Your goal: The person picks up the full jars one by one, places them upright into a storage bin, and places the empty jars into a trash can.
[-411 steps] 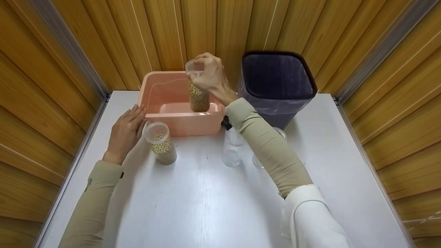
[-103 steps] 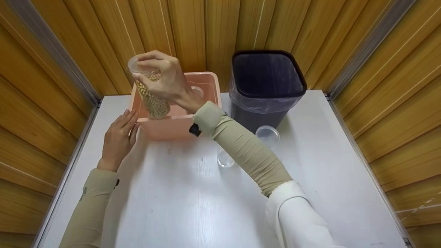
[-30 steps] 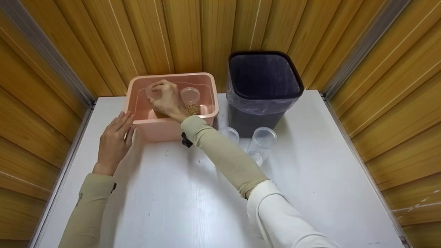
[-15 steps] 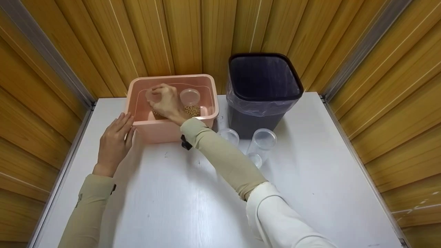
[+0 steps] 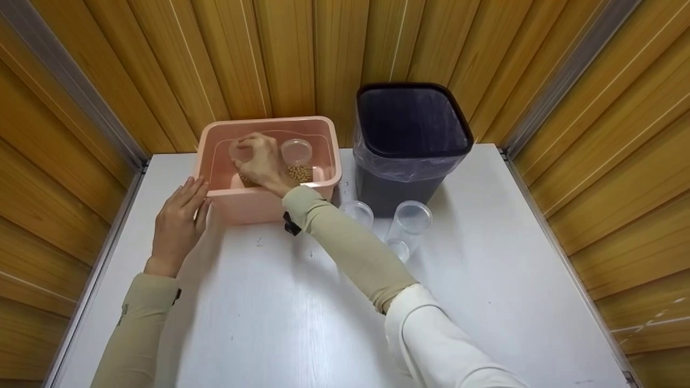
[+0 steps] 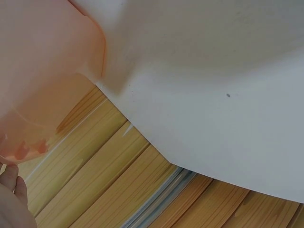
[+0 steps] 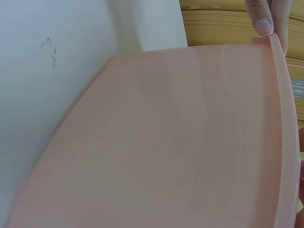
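Inside the pink plastic basin (image 5: 245, 207) stand two clear plastic jars of dry yellow beans. My right hand (image 5: 262, 160) reaches in over the front rim, thumb and fingers gripping the top of the left jar (image 5: 240, 151). The right jar (image 5: 297, 153) stands close beside that hand. At the basin's front left corner, my left hand (image 5: 178, 223) holds the rim, its thumb on the front side and its fingers along the left. The right wrist view shows the left thumb (image 7: 262, 23) at the rim; the basin's front wall hides most of my right hand there.
Right of the basin stands a dark bin (image 5: 401, 186) lined with a clear bag. In front of it are clear jars without beans, one (image 5: 413, 218) upright and another (image 5: 357, 211) partly behind my right sleeve. Wood-patterned walls (image 5: 302, 59) enclose the white table (image 5: 269, 323).
Earlier, my right hand lifted one jar of beans, then the other, into the basin from the table. Over the last second the hands have hardly moved.
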`<action>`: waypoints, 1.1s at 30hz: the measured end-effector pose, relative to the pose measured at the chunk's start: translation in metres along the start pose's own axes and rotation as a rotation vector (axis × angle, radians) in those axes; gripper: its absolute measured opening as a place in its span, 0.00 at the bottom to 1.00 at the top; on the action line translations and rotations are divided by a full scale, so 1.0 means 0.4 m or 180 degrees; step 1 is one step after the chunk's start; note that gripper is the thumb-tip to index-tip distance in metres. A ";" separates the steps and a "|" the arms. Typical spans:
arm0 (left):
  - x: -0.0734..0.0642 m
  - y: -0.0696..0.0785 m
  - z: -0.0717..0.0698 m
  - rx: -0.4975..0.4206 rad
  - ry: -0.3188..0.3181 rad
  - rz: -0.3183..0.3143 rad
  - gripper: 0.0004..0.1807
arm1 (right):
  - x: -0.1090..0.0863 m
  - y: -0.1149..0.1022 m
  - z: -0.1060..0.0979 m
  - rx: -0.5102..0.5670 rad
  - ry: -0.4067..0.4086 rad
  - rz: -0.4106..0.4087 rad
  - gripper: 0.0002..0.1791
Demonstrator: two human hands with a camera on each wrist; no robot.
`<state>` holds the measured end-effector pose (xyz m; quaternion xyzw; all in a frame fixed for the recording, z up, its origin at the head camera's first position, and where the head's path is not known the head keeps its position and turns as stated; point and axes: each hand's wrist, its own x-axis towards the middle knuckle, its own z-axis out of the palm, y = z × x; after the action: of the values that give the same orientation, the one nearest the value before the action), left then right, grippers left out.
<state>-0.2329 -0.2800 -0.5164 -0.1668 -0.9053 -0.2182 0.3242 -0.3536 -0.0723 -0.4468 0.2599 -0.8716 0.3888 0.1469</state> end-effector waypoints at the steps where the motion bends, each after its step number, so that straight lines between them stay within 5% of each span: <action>1: 0.000 0.000 0.000 0.0002 0.0004 0.0002 0.24 | 0.000 0.000 0.000 0.0001 -0.0005 -0.0009 0.17; 18: -0.001 -0.001 0.005 0.0041 0.0051 0.0004 0.23 | 0.011 -0.019 -0.023 0.0171 0.0301 -0.0268 0.09; 33: 0.005 0.004 -0.008 0.0064 -0.0064 -0.0022 0.24 | 0.010 -0.062 -0.088 0.0094 0.0007 -0.0096 0.13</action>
<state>-0.2319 -0.2802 -0.5123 -0.1626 -0.9112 -0.2085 0.3160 -0.3409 -0.0610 -0.4073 0.2748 -0.8616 0.3996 0.1499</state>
